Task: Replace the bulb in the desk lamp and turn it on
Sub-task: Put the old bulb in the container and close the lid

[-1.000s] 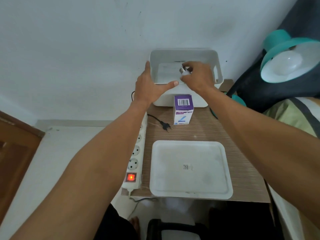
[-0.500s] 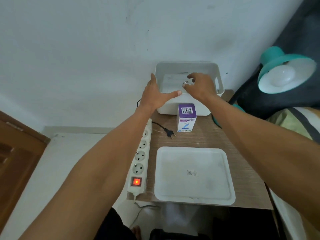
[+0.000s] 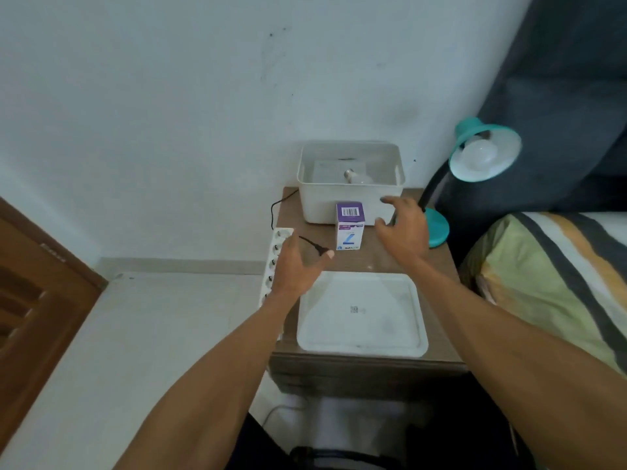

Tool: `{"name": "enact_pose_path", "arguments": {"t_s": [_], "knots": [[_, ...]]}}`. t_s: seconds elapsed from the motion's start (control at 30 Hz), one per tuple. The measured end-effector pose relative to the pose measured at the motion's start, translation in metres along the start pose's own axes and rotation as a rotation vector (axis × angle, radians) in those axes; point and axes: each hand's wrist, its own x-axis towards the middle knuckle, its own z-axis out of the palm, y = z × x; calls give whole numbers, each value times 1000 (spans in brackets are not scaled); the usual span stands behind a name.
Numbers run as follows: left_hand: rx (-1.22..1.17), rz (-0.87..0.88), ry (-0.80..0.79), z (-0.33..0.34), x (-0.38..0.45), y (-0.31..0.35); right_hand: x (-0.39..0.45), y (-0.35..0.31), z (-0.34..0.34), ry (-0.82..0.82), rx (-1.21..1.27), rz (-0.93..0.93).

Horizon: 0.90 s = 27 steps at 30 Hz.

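A teal desk lamp (image 3: 483,154) stands at the table's right edge with a white bulb (image 3: 480,154) in its shade. Another bulb (image 3: 358,177) lies on its side inside the white bin (image 3: 351,205) at the back of the table. A purple and white bulb box (image 3: 350,230) stands upright in front of the bin. The lamp's black plug (image 3: 317,248) lies loose on the table beside the white power strip (image 3: 276,262). My left hand (image 3: 298,266) hovers open over the plug and the strip. My right hand (image 3: 403,232) is open near the lamp's base, holding nothing.
A shallow white tray (image 3: 361,313) fills the front of the small wooden table (image 3: 373,259). A bed with a striped cover (image 3: 556,283) lies to the right, a dark cushion behind the lamp. A wooden door (image 3: 30,293) is at the left.
My right hand let go of the bulb, which now lies in the bin. Both hands have drawn back from the bin toward me, the left one over the plug.
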Motion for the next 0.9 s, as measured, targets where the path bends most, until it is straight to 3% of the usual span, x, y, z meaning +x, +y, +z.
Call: {"name": "enact_pose_path", "arguments": {"t_s": [0.1,0.3,0.5,0.67,0.9], "knots": [[66,69,-9,12,-47,-15,-44,20,0,-107,-25,88],[308,4,-116,36,-92,-41,-122,68,2,-318,-134,308],[419,32,-133,38,-97,-47,-142,93,2,-414,-194,318],[493,44,-108,42,-97,-52,-155,94,7,-358,-237,278],[364,55,5,50,-100,-55,-164,92,14,-233,-206,249]]}}
